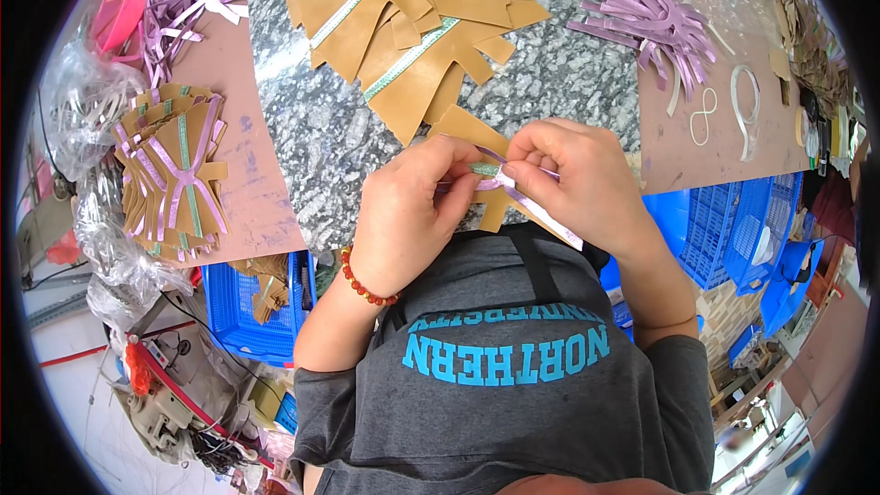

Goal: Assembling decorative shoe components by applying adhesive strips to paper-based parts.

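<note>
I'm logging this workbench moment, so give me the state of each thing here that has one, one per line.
Left hand: pinching the lilac strip, beaded bracelet on wrist.
Right hand: pinching the same strip.
Lilac strip: held, laid across the tan piece.
Tan piece: lying on the stone slab, partly under the hands.
Tan pile: fanned out, green tape lines, no strips.
Finished stack: piled, lilac strips attached.
Loose lilac strips: heaped.
Blue crate: holds a few tan pieces.

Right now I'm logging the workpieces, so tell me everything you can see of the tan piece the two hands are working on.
The tan piece is a flat, leather-like cutout with angular tabs, lying at the near edge of the grey speckled slab. A green strip runs along it, and a lilac strap crosses it, trailing toward the person's right. The left hand and right hand pinch it at the middle, hiding most of it.
</note>
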Motion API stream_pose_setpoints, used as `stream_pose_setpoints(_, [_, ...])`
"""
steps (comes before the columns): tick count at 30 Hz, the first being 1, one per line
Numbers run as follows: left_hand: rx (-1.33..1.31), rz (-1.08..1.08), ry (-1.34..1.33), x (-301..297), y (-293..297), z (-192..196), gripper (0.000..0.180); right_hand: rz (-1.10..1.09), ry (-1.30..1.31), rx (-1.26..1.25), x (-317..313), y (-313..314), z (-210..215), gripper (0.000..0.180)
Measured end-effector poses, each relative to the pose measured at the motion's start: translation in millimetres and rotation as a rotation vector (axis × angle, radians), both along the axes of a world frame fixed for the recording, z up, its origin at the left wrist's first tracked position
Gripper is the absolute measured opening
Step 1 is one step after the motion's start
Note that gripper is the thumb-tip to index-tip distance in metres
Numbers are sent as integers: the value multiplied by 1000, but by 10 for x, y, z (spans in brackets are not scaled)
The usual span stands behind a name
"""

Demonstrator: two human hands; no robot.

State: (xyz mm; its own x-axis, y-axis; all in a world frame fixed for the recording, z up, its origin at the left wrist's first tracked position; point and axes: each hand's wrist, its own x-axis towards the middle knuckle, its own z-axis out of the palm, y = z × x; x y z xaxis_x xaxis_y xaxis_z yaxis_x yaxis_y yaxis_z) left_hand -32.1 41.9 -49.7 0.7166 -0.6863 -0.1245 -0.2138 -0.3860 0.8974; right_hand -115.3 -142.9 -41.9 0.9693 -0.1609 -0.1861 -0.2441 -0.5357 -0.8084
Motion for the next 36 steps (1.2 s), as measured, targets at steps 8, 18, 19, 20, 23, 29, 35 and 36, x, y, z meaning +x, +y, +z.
stream_pose_setpoints(8, [19, -16, -25, 1, 7, 15, 17, 3, -3, -47, -8, 21, -15, 11])
stream_pose_setpoints(18, [51, -79, -51, 47, 2, 46, 16, 11, 18, -35, -9, 8, 10, 11])
stream_pose_setpoints(19, [27, -66, -30, 41, 1, 41, 16, 4, 13, -30, -10, 10, 7, 11])
stream_pose_setpoints(20, [4, -52, -10, 37, 5, 38, 16, -2, 7, -24, -11, 16, 2, 11])
stream_pose_setpoints(23, [10, -53, -5, 40, 14, 39, 16, 0, 8, -38, -8, 30, 0, 11])
stream_pose_setpoints(29, [15, -60, -16, 33, 10, 39, 19, -15, 9, -88, -15, 62, 8, 12])
stream_pose_setpoints(35, [35, -228, -756, -58, -33, 58, 25, 6, -59, -213, -27, 100, -9, 14])
stream_pose_setpoints(36, [-63, -237, -812, -89, -24, -29, 27, 5, -62, -215, -31, 96, -3, 14])
